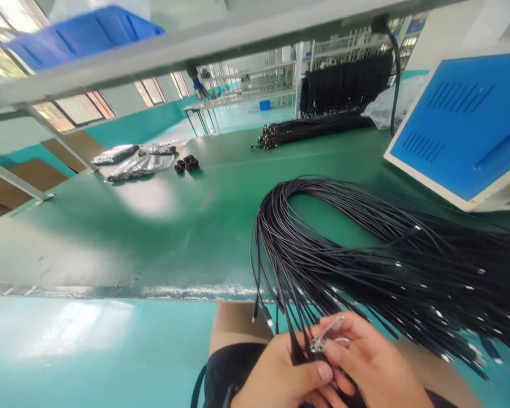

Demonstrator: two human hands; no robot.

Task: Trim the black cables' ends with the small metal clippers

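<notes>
My left hand (283,374) is closed around the ends of black cables (295,340) over my lap, thumb pressed on top. My right hand (369,360) meets it from the right, with thumb and fingers pinching a small shiny silver tool, seemingly a nail clipper (323,340), its lever raised. The tool sits against the cable ends; the exact contact is hidden by my fingers. From there the cables run up into a big looped bundle (289,226) on the green table (204,226). Several loose plugs (267,314) dangle past the table's edge beside my left hand.
A blue-faced machine box (467,124) stands at right. Another cable bundle (314,129) lies at the back. Plastic bags (140,161) and small black parts (189,164) rest at back left. Overhead, a shelf beam (187,48) carries a blue bin (85,37).
</notes>
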